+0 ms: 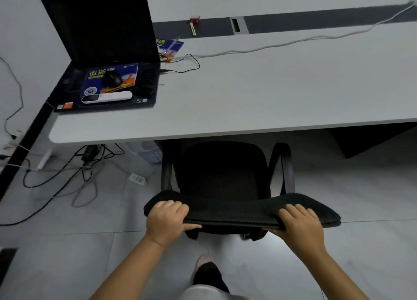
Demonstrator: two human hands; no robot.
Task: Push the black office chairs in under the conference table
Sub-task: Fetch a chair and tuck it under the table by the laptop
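A black office chair (225, 178) was seen from above, its seat front tucked beneath the near edge of a grey conference table (270, 92). The top of its backrest was gripped at both ends: the left hand (165, 220) was closed over the left corner, fingers curled on top and thumb pressed beneath, and the right hand (301, 224) was clamped likewise near the right corner. An open laptop (101, 51) was placed on the table to the left, with what appeared to be a mouse (112, 77) laid on a blue booklet across its keyboard. Cables (67, 175) were strewn over the tiled floor.
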